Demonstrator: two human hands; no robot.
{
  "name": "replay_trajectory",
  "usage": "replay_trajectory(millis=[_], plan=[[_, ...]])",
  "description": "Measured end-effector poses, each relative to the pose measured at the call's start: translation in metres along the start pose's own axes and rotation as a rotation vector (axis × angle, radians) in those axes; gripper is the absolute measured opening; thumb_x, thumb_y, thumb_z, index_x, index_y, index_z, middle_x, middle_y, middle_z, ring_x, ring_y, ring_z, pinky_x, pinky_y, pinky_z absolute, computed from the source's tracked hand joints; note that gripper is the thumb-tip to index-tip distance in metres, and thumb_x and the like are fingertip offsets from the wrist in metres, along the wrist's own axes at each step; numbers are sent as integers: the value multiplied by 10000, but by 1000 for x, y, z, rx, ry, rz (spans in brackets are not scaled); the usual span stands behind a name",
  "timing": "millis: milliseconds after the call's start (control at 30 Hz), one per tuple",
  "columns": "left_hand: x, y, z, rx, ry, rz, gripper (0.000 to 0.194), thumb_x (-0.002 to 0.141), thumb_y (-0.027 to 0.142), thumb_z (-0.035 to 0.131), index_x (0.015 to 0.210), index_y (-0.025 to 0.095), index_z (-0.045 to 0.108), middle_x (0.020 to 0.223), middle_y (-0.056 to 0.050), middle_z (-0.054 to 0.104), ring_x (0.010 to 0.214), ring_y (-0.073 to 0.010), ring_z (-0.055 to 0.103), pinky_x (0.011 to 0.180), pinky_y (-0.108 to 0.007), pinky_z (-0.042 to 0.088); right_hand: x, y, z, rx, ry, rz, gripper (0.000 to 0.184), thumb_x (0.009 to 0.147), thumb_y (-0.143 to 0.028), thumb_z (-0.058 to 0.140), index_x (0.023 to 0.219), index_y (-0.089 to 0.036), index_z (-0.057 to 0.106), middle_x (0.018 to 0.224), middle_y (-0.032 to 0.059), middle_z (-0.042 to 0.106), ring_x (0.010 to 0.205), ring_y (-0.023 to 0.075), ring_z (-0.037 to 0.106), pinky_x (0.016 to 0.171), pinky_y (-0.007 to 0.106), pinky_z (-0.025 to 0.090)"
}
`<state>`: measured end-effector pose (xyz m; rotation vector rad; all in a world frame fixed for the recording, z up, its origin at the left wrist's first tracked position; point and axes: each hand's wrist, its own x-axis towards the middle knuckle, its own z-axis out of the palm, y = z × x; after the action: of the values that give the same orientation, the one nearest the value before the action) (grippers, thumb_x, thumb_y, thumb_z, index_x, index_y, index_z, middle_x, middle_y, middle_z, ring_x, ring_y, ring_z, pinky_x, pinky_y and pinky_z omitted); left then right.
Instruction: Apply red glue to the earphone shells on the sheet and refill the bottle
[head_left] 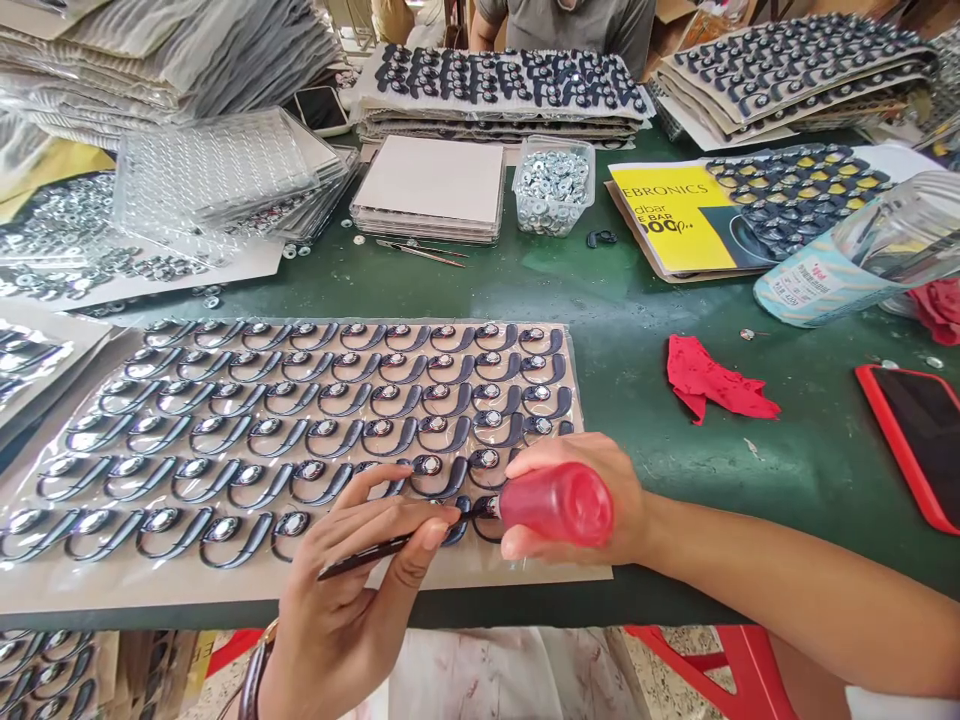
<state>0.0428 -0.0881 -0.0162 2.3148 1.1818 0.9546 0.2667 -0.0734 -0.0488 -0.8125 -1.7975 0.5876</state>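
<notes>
My left hand (pixel 352 590) pinches dark tweezers (pixel 367 557) between thumb and fingers, their tips pointing right. My right hand (pixel 619 480) is wrapped round a red squeeze bottle (pixel 559 503), tipped over so its base faces me and its nozzle points left. Tweezer tips and nozzle meet over a black hook-shaped part (pixel 456 525) near the front right of a clear-covered card sheet (pixel 525 575). Rows of similar black hooks, each with a round silvery disc, cover this sheet. The exact contact at the nozzle is partly hidden by my fingers.
A clear tub (pixel 555 185) of metal discs stands behind the sheet, beside a stack of white cards (pixel 427 185). To the right lie a red cloth (pixel 716 380), a red-cased phone (pixel 915 440) and a tilted plastic jar (pixel 832 260). Across the table sits a person (pixel 592 35).
</notes>
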Motion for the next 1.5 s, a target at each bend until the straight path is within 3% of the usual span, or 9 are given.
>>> replay_trajectory(millis=[100, 200, 333, 467, 567, 800, 1033, 1300, 1500], plan=[[-1, -1, 0, -13, -6, -5, 136, 895, 100, 582, 884, 189, 685, 827, 20, 765, 858, -163, 724, 880, -317, 581, 2, -5, -4, 16, 7, 15, 354, 794, -520, 751, 920, -211, 634, 645, -28, 680, 511, 117, 633, 505, 222, 519], [-2, 2, -2, -32, -18, 39, 161, 883, 57, 566, 876, 172, 679, 856, 10, 769, 796, -139, 723, 917, -321, 564, 11, -9, -14, 179, 75, 213, 245, 858, -435, 710, 792, -213, 631, 668, -13, 684, 505, 109, 631, 470, 213, 510], [-3, 9, -5, 3, -27, 200, 184, 907, 69, 534, 940, 129, 705, 892, -30, 777, 796, -136, 729, 931, -328, 547, 29, -2, -23, 269, 25, 429, 260, 863, -423, 705, 731, -210, 637, 602, -17, 651, 513, 124, 613, 487, 241, 515], [-1, 10, -2, 189, -56, 379, 194, 939, 111, 546, 1030, 74, 715, 997, -71, 775, 969, -165, 725, 1119, -348, 408, 36, 15, -15, 201, 46, 375, 245, 833, -403, 732, 720, -202, 648, 584, -22, 641, 524, 123, 602, 503, 237, 506], [-1, 4, 6, 250, -97, 422, 220, 961, 139, 531, 1049, 62, 717, 1045, -94, 766, 1029, -183, 710, 1183, -380, 322, 35, 23, -5, 218, 47, 372, 257, 847, -409, 708, 719, -196, 645, 597, -13, 651, 522, 122, 608, 503, 231, 504], [-5, 0, 17, 325, -61, 456, 255, 986, 112, 461, 1001, 62, 710, 979, -102, 773, 996, -184, 716, 1175, -406, 325, 32, 26, -1, 144, 46, 276, 217, 799, -370, 757, 719, -194, 658, 710, 6, 681, 578, 122, 628, 558, 221, 537], [4, 8, 14, 463, -143, 477, 226, 989, 162, 498, 980, 83, 709, 954, -54, 781, 941, -142, 721, 1219, -377, 277, 34, 30, 1, 79, 64, 114, 171, 810, -313, 756, 744, -192, 655, 723, 12, 683, 612, 128, 652, 568, 208, 544], [14, 6, 9, 381, -149, 411, 244, 1004, 176, 473, 967, 117, 707, 938, -10, 783, 913, -137, 731, 1021, -323, 498, 35, 30, 0, 17, 89, 86, 192, 847, -315, 724, 745, -188, 622, 690, 6, 659, 607, 126, 645, 552, 209, 529], [17, 5, 4, 344, -137, 392, 250, 1003, 170, 466, 929, 120, 700, 906, -15, 785, 871, -154, 743, 893, -331, 562, 37, 32, -1, -5, 147, 51, 143, 840, -283, 712, 789, -189, 617, 670, 1, 642, 569, 117, 624, 512, 201, 518]])
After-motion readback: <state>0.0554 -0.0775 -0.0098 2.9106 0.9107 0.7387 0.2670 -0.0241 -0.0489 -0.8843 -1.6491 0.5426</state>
